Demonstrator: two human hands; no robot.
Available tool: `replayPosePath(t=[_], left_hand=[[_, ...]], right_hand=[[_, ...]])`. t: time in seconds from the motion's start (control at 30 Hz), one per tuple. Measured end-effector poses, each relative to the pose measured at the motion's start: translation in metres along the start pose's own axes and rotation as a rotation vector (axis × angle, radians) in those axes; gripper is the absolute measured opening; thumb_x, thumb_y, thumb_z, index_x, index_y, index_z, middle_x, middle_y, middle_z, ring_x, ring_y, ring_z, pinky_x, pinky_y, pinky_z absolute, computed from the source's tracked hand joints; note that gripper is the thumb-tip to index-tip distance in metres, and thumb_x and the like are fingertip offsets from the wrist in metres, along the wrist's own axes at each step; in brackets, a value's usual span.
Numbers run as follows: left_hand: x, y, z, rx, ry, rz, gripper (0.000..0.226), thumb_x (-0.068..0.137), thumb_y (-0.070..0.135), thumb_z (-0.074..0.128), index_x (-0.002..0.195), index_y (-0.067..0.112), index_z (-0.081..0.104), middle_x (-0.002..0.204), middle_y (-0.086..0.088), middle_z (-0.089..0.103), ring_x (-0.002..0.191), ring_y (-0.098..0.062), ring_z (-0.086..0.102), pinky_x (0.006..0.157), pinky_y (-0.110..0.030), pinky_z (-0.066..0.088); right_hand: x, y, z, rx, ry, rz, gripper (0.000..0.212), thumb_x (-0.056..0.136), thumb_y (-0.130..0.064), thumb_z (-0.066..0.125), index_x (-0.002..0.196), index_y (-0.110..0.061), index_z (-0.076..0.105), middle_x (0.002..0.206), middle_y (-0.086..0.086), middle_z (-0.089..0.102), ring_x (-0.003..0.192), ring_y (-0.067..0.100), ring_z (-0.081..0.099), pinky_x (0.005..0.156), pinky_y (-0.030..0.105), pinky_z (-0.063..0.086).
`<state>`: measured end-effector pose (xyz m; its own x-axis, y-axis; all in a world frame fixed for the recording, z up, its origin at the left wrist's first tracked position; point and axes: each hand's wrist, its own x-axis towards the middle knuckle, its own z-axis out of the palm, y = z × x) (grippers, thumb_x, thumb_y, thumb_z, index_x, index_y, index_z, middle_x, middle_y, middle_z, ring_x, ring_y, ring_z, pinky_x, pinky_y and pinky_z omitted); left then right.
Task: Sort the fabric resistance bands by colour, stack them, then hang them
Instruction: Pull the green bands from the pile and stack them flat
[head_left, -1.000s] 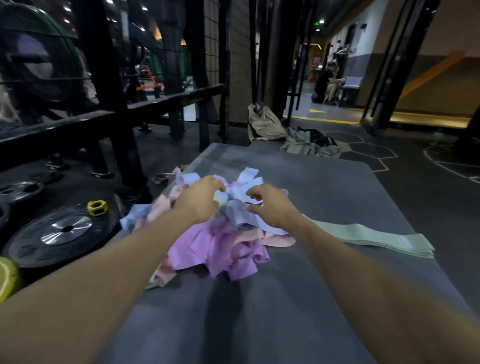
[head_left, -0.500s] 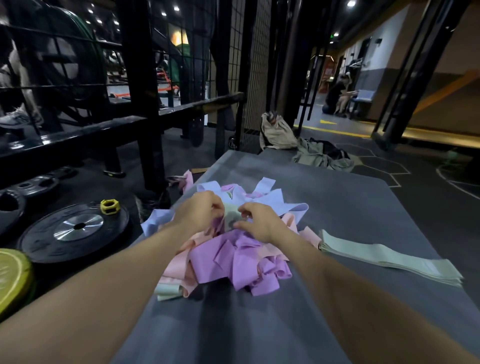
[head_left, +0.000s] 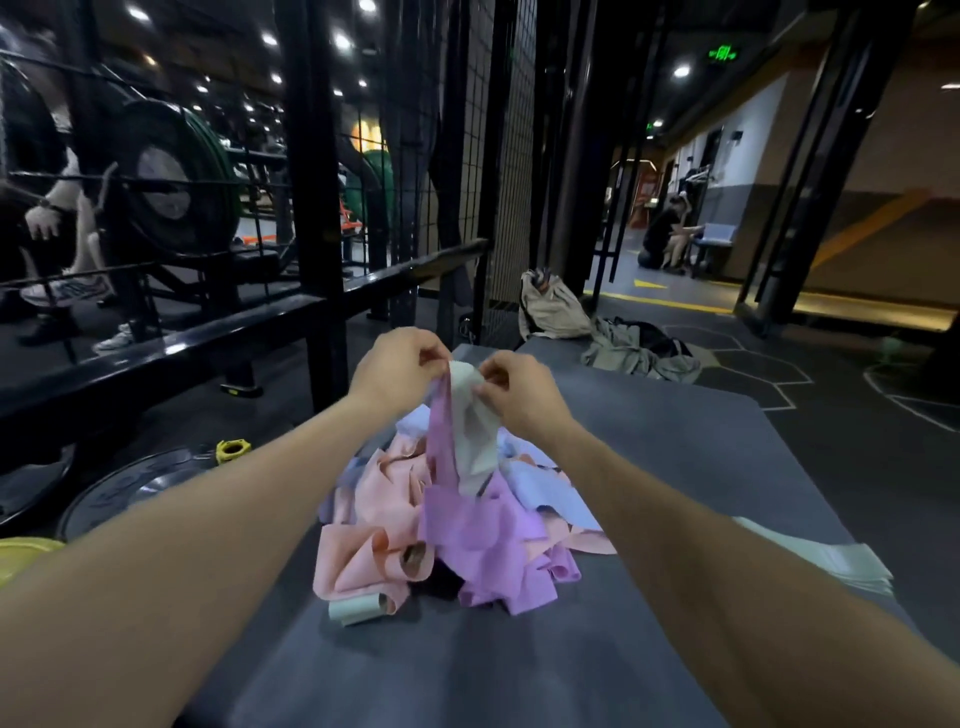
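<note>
Above the heap of bands, a pale green band is hanging from both hands, its top edge lifted clear while its lower end is trailing down into the heap. Beside it a purple band is coming up too, lying against the green one, and whether it is snagged or merely clinging cannot be told. The left hand is pinching the fabric at the top left with fingers curled, and the right hand is pinching the green edge just beside it. Judging by the drape, these bands are light, soft and limp, folding wherever they are unsupported, so taking hold at the top edge and drawing upward looks likeliest to free one without dragging its neighbours. Pink, purple and pale blue loops are lying tangled in the heap on the grey counter. Right of the heap, well apart from it, a flat green stack is waiting on the counter. Left of the heap, off the counter, a weight plate is lying on the floor.
</note>
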<state>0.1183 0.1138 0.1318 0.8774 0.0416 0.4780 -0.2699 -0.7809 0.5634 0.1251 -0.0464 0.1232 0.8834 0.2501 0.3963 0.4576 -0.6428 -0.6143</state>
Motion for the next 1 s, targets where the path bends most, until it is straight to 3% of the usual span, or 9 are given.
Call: replayPosePath(t=[0.23, 0.37, 0.47, 0.6, 0.67, 0.73, 0.83, 0.93, 1.0], left_hand=[[-0.013, 0.019, -0.014, -0.149, -0.112, 0.006, 0.019, 0.081, 0.0, 0.061, 0.09, 0.016, 0.064, 0.076, 0.009, 0.062, 0.076, -0.01, 0.059, 0.065, -0.005, 0.041], [-0.017, 0.037, -0.014, -0.133, -0.101, 0.057, 0.016, 0.082, 0.011, 0.063, 0.091, 0.023, 0.058, 0.084, 0.005, 0.064, 0.077, -0.011, 0.059, 0.069, -0.007, 0.04], [-0.019, 0.052, -0.012, -0.255, -0.082, 0.035, 0.013, 0.088, 0.015, 0.061, 0.1, 0.016, 0.06, 0.097, -0.002, 0.068, 0.091, -0.018, 0.064, 0.082, -0.027, 0.048], [-0.028, 0.076, -0.007, -0.348, -0.052, 0.06, 0.021, 0.096, 0.024, 0.049, 0.104, 0.009, 0.062, 0.093, -0.003, 0.066, 0.085, -0.017, 0.06, 0.077, -0.028, 0.045], [-0.035, 0.087, -0.003, -0.396, -0.084, 0.08, 0.027, 0.097, 0.03, 0.047, 0.085, 0.011, 0.06, 0.075, -0.004, 0.061, 0.069, -0.013, 0.056, 0.068, -0.029, 0.044], [-0.045, 0.1, 0.004, -0.459, -0.135, 0.055, 0.03, 0.095, 0.03, 0.051, 0.069, 0.014, 0.048, 0.06, 0.002, 0.045, 0.05, -0.001, 0.04, 0.051, -0.016, 0.033], [-0.054, 0.111, 0.02, -0.433, -0.165, 0.059, 0.017, 0.089, 0.019, 0.062, 0.079, 0.007, 0.056, 0.065, -0.001, 0.055, 0.057, -0.003, 0.047, 0.053, -0.015, 0.037], [-0.061, 0.111, 0.039, -0.463, -0.162, -0.002, 0.006, 0.086, 0.014, 0.066, 0.086, 0.008, 0.066, 0.082, -0.011, 0.069, 0.073, -0.015, 0.059, 0.071, -0.036, 0.049], [-0.071, 0.113, 0.049, -0.54, -0.177, -0.058, 0.014, 0.086, 0.012, 0.066, 0.072, 0.014, 0.062, 0.065, 0.002, 0.065, 0.06, -0.005, 0.056, 0.061, -0.03, 0.045]], right_hand=[[-0.007, -0.023, -0.026, 0.048, 0.086, -0.068, 0.012, 0.09, -0.014, 0.058, 0.092, -0.008, 0.068, 0.078, -0.002, 0.061, 0.076, 0.011, 0.054, 0.059, 0.019, 0.039], [-0.009, -0.034, -0.044, 0.046, 0.162, -0.101, 0.01, 0.089, -0.014, 0.059, 0.088, -0.009, 0.067, 0.075, -0.001, 0.06, 0.072, 0.012, 0.052, 0.057, 0.022, 0.034], [-0.012, -0.038, -0.065, 0.05, 0.21, -0.087, 0.011, 0.092, -0.015, 0.056, 0.085, -0.008, 0.061, 0.069, -0.001, 0.055, 0.065, 0.014, 0.049, 0.061, 0.025, 0.033], [-0.021, -0.04, -0.092, 0.019, 0.243, -0.102, 0.014, 0.094, -0.016, 0.052, 0.081, -0.012, 0.052, 0.067, -0.003, 0.05, 0.066, 0.017, 0.05, 0.065, 0.031, 0.045], [-0.024, -0.037, -0.102, 0.057, 0.277, -0.093, 0.01, 0.094, -0.014, 0.053, 0.085, -0.009, 0.057, 0.075, 0.001, 0.055, 0.075, 0.022, 0.053, 0.073, 0.039, 0.05], [-0.029, -0.031, -0.111, 0.095, 0.313, -0.053, 0.011, 0.093, -0.014, 0.054, 0.086, -0.008, 0.058, 0.079, 0.005, 0.058, 0.078, 0.026, 0.056, 0.074, 0.038, 0.05], [-0.038, -0.018, -0.119, 0.155, 0.365, 0.022, 0.011, 0.092, -0.016, 0.055, 0.082, -0.01, 0.055, 0.082, 0.009, 0.06, 0.082, 0.033, 0.061, 0.077, 0.052, 0.052], [-0.051, -0.003, -0.125, 0.159, 0.364, 0.089, 0.012, 0.089, -0.017, 0.061, 0.087, -0.006, 0.058, 0.084, 0.007, 0.061, 0.083, 0.029, 0.061, 0.078, 0.045, 0.053], [-0.064, 0.007, -0.125, 0.25, 0.327, 0.158, 0.016, 0.087, -0.015, 0.065, 0.09, -0.006, 0.052, 0.083, 0.009, 0.058, 0.075, 0.024, 0.058, 0.07, 0.037, 0.054]])
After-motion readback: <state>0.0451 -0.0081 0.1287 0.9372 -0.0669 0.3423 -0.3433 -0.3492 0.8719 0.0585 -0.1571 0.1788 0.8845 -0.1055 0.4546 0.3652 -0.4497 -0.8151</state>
